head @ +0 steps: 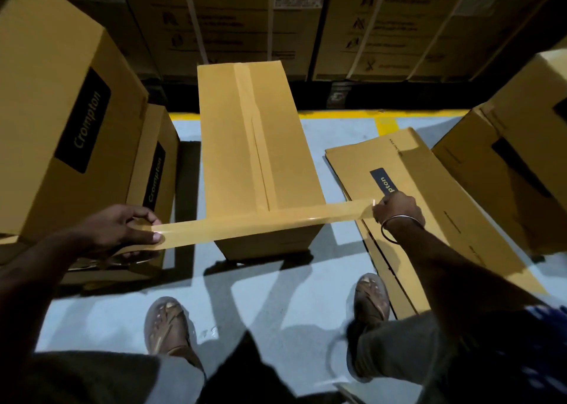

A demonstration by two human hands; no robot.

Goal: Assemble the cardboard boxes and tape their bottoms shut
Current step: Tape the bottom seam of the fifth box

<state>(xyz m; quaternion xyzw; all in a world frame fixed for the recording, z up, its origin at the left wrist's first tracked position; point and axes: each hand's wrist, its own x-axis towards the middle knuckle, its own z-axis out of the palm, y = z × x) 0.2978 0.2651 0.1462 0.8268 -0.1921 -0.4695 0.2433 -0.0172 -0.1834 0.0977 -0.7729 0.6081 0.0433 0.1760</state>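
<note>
Both hands (122, 228) (397, 208) stretch tape (260, 224) across box (257, 145).

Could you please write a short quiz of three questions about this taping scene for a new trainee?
1. True or false: the centre seam of the middle box already carries a strip of tape.
2. The stretched tape strip crosses which end of that box? A. the far end B. the end near the person C. neither end
3. Fill in: the flattened cartons lie on the floor to the person's ____ side.

Key
1. True.
2. B; the left hand holds the tape roll and the right hand pinches the free end.
3. Right.
</note>
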